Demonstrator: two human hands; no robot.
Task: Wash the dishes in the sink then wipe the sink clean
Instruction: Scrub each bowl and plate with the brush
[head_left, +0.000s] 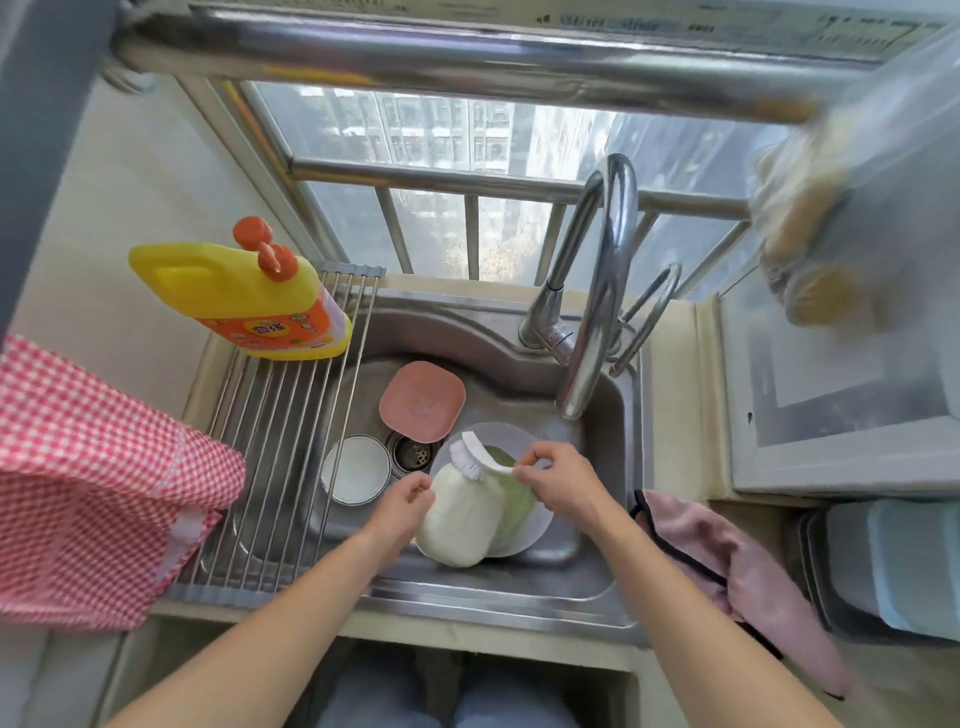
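Stainless sink (597, 525) holds four dishes: cream oval dish (457, 512), lying partly on a pale round plate (524, 535) with a green centre; pink square plate (422, 401) at the back; white bowl (356, 469) left of the drain (413, 453). Left hand (402, 506) grips the left edge of the cream oval dish, fingers curled over the rim, and tilts it up off the round plate. Right hand (558, 480) pinches the white handle of a dish brush (475, 454) between thumb and fingers, bristles set down against the dish's upper end. Both forearms reach straight in from the near edge, wrists bent down into the basin. Handling judgement: dishes look rigid, glazed or hard plastic (cannot tell which from this view), probably slick when wet and soapy, breakable if ceramic; best held at the rim with the thumb hooked over, as now. The brush is light and stiff; a fuller grip further along the handle would give more scrubbing force than this fingertip pinch. Faucet (597, 291) spout hangs above the right side of the basin; no running water is visible. Yellow detergent bottle (244, 301) stands on the roll-up drying rack (275, 467) at left; pink cloth (722, 566) is draped on the tabletop at right.
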